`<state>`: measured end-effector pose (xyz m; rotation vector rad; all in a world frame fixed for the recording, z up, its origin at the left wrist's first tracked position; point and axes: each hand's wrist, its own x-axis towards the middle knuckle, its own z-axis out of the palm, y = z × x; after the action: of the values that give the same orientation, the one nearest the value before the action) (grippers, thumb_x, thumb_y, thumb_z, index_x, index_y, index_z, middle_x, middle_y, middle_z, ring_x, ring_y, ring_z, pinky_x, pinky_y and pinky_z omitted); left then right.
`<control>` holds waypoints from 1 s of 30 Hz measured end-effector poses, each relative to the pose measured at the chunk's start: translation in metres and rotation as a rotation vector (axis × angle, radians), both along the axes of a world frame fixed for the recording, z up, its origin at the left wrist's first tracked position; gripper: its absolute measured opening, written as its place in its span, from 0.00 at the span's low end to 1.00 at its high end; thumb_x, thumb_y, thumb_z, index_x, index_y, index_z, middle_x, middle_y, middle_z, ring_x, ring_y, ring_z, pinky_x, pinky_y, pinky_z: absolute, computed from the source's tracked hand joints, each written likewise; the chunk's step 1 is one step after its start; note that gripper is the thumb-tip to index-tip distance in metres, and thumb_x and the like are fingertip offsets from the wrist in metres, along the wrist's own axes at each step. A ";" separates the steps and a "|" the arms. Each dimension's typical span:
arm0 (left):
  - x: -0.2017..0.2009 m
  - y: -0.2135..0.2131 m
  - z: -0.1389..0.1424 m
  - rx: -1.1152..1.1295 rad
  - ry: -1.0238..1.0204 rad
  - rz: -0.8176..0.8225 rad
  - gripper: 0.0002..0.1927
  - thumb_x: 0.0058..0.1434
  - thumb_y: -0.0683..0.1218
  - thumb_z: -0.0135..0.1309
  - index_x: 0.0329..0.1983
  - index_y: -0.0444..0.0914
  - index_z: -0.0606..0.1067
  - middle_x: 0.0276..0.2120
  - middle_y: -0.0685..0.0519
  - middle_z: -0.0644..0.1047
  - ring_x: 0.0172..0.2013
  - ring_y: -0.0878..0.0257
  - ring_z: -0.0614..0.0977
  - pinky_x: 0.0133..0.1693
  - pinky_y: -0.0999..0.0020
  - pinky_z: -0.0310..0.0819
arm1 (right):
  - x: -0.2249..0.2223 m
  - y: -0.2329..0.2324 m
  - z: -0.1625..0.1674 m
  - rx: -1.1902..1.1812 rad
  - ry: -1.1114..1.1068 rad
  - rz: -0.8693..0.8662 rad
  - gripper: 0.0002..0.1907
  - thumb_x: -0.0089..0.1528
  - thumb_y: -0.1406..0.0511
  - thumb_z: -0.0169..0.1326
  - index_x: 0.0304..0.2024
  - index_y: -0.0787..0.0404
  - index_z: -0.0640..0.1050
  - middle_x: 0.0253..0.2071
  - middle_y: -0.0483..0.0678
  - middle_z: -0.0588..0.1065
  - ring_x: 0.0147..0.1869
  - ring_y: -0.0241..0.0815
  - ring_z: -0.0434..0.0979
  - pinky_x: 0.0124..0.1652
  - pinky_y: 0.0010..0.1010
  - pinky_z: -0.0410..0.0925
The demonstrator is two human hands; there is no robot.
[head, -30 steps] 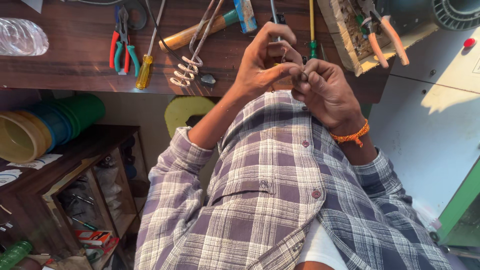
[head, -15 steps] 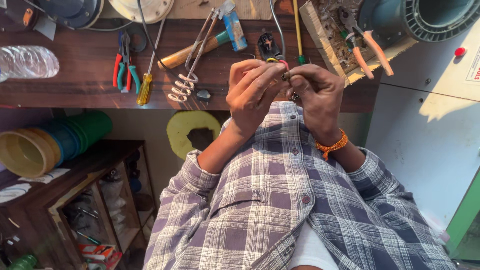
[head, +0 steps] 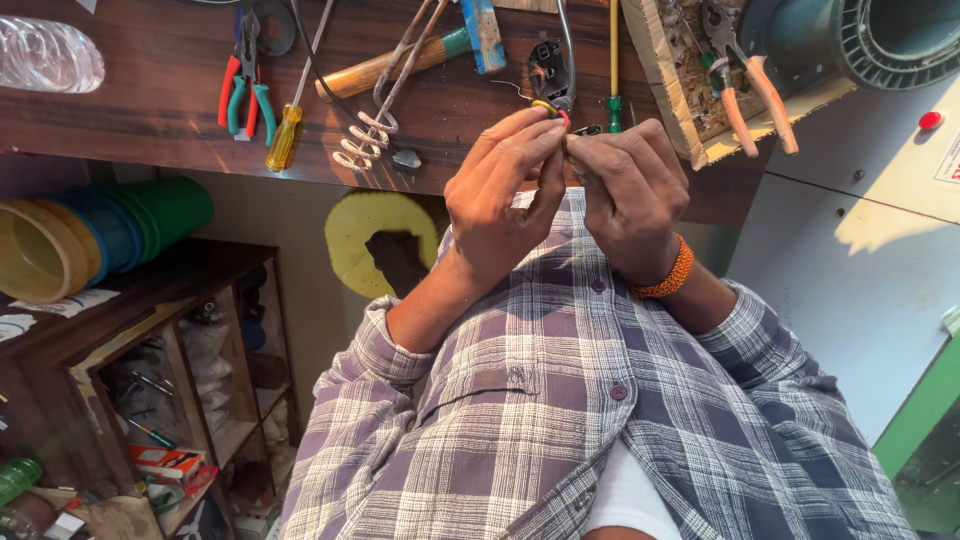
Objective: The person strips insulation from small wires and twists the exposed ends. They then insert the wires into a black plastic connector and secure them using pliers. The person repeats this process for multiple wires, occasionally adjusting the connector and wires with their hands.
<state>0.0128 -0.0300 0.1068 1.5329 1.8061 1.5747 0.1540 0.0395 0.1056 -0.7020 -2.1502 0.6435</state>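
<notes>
**Two hands pinching small wires over a cluttered tabletop**

Starting at the far left, a clear plastic bottle [head: 45, 52] lies on the dark wooden tabletop [head: 130, 120], with stacked coloured bowls [head: 95, 235] on a shelf unit beside it. Next come red- and green-handled pliers [head: 243, 85], a yellow-handled screwdriver [head: 287, 130] and a coiled heating element [head: 372, 135], with a wooden-handled hammer [head: 400, 62] lying across it.

Near the middle, the left hand [head: 500, 205] is curled nearly shut, thumb and fingertips pinched on a small bundle of wire ends [head: 552, 108], yellow and red, held just above the tabletop's near edge. The right hand [head: 628, 195] sits touching the left, its fingers closed in a pinch on the same wire ends; an orange beaded wristband [head: 668, 278] circles its wrist. Just behind the wire ends rests a small black part [head: 548, 68], with a green-tipped screwdriver [head: 613, 60] beside it.

Further right, orange-handled pliers [head: 748, 85] rest on a cardboard box [head: 690, 95], and a grey ribbed housing [head: 880, 40] fills the corner.
</notes>
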 end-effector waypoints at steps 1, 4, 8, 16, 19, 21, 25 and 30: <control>0.000 0.000 0.000 -0.005 0.011 0.003 0.13 0.62 0.30 0.62 0.49 0.33 0.78 0.48 0.47 0.82 0.55 0.54 0.84 0.47 0.69 0.83 | 0.000 0.000 -0.001 0.003 -0.013 0.011 0.10 0.64 0.78 0.64 0.48 0.68 0.81 0.43 0.52 0.79 0.45 0.48 0.78 0.43 0.35 0.71; -0.005 -0.001 0.000 -0.020 0.060 0.006 0.12 0.63 0.31 0.62 0.47 0.33 0.78 0.47 0.48 0.82 0.55 0.57 0.84 0.45 0.70 0.84 | -0.001 0.000 -0.002 0.001 -0.042 0.039 0.11 0.64 0.78 0.64 0.48 0.68 0.81 0.43 0.52 0.79 0.45 0.49 0.78 0.44 0.36 0.72; -0.012 -0.004 0.000 -0.076 -0.013 -0.048 0.11 0.62 0.32 0.62 0.46 0.32 0.78 0.48 0.45 0.81 0.53 0.56 0.85 0.43 0.71 0.84 | -0.001 0.002 -0.004 -0.019 -0.035 0.062 0.11 0.64 0.77 0.64 0.48 0.68 0.80 0.43 0.52 0.79 0.45 0.49 0.78 0.44 0.35 0.72; -0.008 -0.007 -0.024 -0.095 0.138 -0.001 0.12 0.63 0.35 0.63 0.47 0.33 0.75 0.47 0.45 0.81 0.46 0.58 0.85 0.44 0.68 0.84 | -0.002 0.002 -0.012 -0.146 -0.027 0.090 0.10 0.65 0.78 0.63 0.48 0.68 0.80 0.43 0.52 0.79 0.46 0.49 0.79 0.46 0.35 0.73; -0.013 -0.003 -0.036 -0.169 0.079 -0.004 0.08 0.65 0.36 0.61 0.46 0.35 0.75 0.43 0.50 0.82 0.39 0.63 0.87 0.39 0.69 0.83 | 0.000 0.004 -0.021 -0.388 0.016 0.131 0.06 0.68 0.75 0.61 0.47 0.67 0.80 0.43 0.51 0.79 0.45 0.42 0.79 0.45 0.31 0.73; -0.015 -0.001 -0.039 -0.215 -0.052 0.004 0.07 0.67 0.37 0.60 0.46 0.38 0.77 0.39 0.53 0.82 0.38 0.65 0.88 0.37 0.72 0.84 | 0.003 0.008 -0.028 -0.769 0.096 0.176 0.04 0.70 0.73 0.59 0.48 0.67 0.79 0.42 0.49 0.78 0.46 0.35 0.81 0.46 0.26 0.76; -0.017 0.000 -0.028 -0.184 -0.240 -0.062 0.09 0.70 0.36 0.57 0.52 0.39 0.77 0.44 0.54 0.82 0.39 0.67 0.89 0.36 0.73 0.82 | 0.004 0.018 -0.042 -1.098 0.252 0.206 0.07 0.72 0.70 0.56 0.49 0.69 0.79 0.42 0.48 0.80 0.44 0.32 0.79 0.45 0.22 0.73; -0.023 0.005 -0.008 -0.123 -0.150 -0.138 0.12 0.69 0.38 0.59 0.54 0.39 0.77 0.49 0.54 0.79 0.45 0.64 0.87 0.38 0.73 0.85 | 0.009 0.024 -0.044 -1.066 0.251 0.246 0.07 0.71 0.71 0.56 0.50 0.70 0.78 0.43 0.49 0.80 0.48 0.35 0.81 0.47 0.23 0.75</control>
<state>-0.0101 -0.0249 0.0984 1.4121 1.6473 1.4450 0.1631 0.0632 0.0612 -0.8122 -1.5543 1.9478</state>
